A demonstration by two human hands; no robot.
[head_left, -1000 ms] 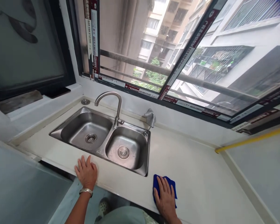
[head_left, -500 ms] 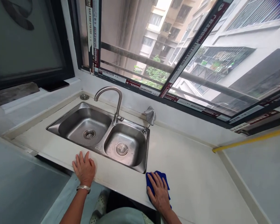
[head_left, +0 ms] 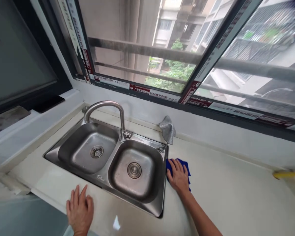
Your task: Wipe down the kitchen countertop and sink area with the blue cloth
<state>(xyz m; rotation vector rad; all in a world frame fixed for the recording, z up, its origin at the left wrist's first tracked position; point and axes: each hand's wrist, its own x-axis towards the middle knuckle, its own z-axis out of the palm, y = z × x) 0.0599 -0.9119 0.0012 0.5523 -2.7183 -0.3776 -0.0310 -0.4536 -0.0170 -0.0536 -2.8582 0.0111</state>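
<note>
Resting the left hand (head_left: 80,208) on the counter (head_left: 39,173), palm down, fingers parted, grasping nothing; possibly apt to skid on any wet patch there, hard to judge from the gloss. Further right, passing the left basin (head_left: 81,154) with the faucet (head_left: 105,104) arching over, then the right basin (head_left: 137,183). Near the rear right corner of the sink (head_left: 157,209), perhaps risking knocking loose the grey cloth (head_left: 167,129), perched close to the wall (head_left: 147,113), through a careless long reach. Just beyond, laying the right hand (head_left: 179,177) flat over the blue cloth (head_left: 188,170) on the counter, fingers stretched out, apparently pressing down rather than clutching. Likely to lose grip on that cloth through too light a palm, leaving it bunched; likely also, through too wide a leftward sweep, to snag a fold on the sink's right rim, just beside, or dangle a corner over it.
</note>
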